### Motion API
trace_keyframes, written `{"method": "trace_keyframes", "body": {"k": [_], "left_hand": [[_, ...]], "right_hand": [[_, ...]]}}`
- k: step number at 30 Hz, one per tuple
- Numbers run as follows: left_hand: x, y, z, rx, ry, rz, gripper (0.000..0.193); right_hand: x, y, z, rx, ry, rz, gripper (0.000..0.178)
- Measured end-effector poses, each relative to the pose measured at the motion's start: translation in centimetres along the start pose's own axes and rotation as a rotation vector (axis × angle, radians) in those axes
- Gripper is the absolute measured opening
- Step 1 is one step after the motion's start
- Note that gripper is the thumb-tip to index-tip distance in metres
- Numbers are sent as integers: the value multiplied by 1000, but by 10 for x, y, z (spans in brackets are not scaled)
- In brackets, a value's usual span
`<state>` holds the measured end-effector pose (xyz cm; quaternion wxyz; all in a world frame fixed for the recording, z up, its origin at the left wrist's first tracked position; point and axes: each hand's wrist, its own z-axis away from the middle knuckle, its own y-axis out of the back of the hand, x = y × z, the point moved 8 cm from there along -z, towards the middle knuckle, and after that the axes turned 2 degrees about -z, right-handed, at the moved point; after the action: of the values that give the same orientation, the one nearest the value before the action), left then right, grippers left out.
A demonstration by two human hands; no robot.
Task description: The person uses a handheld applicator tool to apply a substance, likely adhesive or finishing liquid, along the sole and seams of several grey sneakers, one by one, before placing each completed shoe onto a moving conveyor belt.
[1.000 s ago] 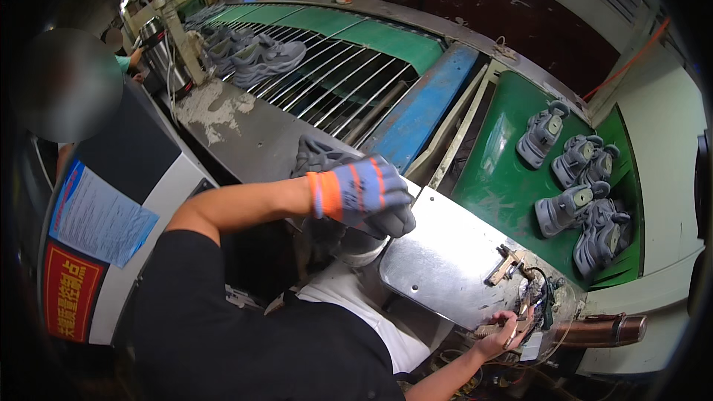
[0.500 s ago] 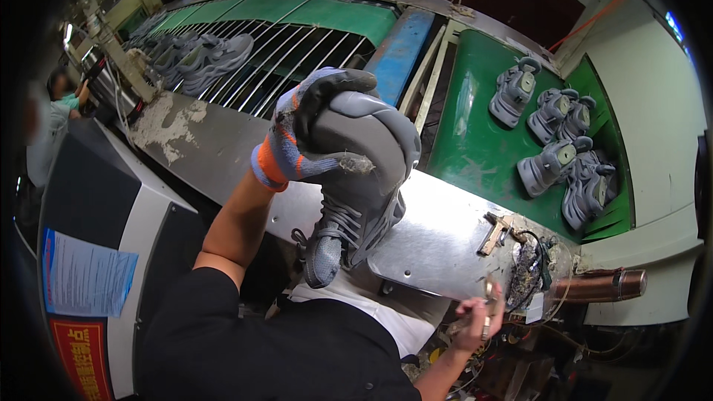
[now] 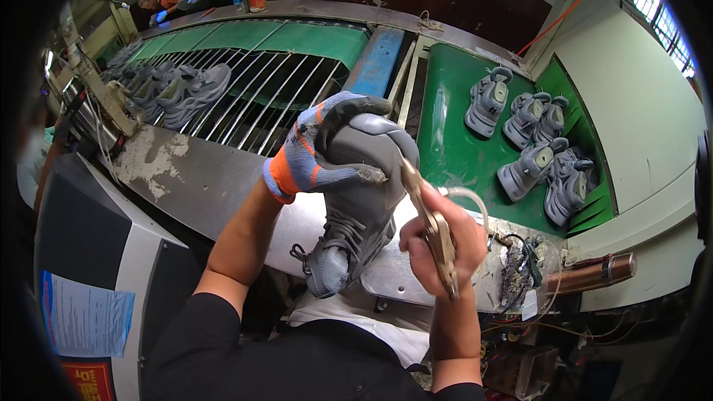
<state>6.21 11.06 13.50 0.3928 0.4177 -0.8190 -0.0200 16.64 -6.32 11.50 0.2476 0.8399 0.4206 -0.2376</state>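
Note:
A grey sneaker [image 3: 356,200] hangs at the centre, its laced toe pointing down toward me and its smooth, rounded heel end up. My left hand [image 3: 312,152], in a blue-grey and orange glove with dark, worn fingertips, is closed around the upper end, thumb on the near side. My bare right hand [image 3: 457,245] is wrapped round a metal air gun [image 3: 438,234], with a pale hose curving behind it. The gun's narrow tip is close to the shoe's right side; whether it touches cannot be made out.
Several grey sneakers stand on a green conveyor belt [image 3: 453,134] at right; more lie at left by a rack of metal rods [image 3: 260,93]. Cables and a copper-coloured cylinder [image 3: 594,275] sit at the right edge. Co-workers are at the far left, and a dark-grey machine [image 3: 82,215] stands near left.
My right hand has risen from the lower right to beside the shoe, holding the air gun that lay on the metal table. The left hand keeps its grip on the sneaker.

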Motion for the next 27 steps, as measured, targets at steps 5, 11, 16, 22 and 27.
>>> {"method": "trace_keyframes", "body": {"k": [5, 11, 16, 22, 27], "left_hand": [[-22, 5, -2, 19, 177, 165, 78], [-36, 13, -6, 12, 140, 184, 70], [-51, 13, -4, 28, 237, 213, 80], [-68, 25, -1, 61, 181, 270, 64], [-90, 36, 4, 134, 223, 210, 83]], "right_hand": [[26, -12, -14, 34, -6, -58, 52], [61, -22, 16, 126, -84, -232, 52], [76, -27, 45, 164, -114, -266, 54], [95, -43, 78, 200, -228, -437, 53], [109, -59, 105, 208, -390, -512, 51]]}}
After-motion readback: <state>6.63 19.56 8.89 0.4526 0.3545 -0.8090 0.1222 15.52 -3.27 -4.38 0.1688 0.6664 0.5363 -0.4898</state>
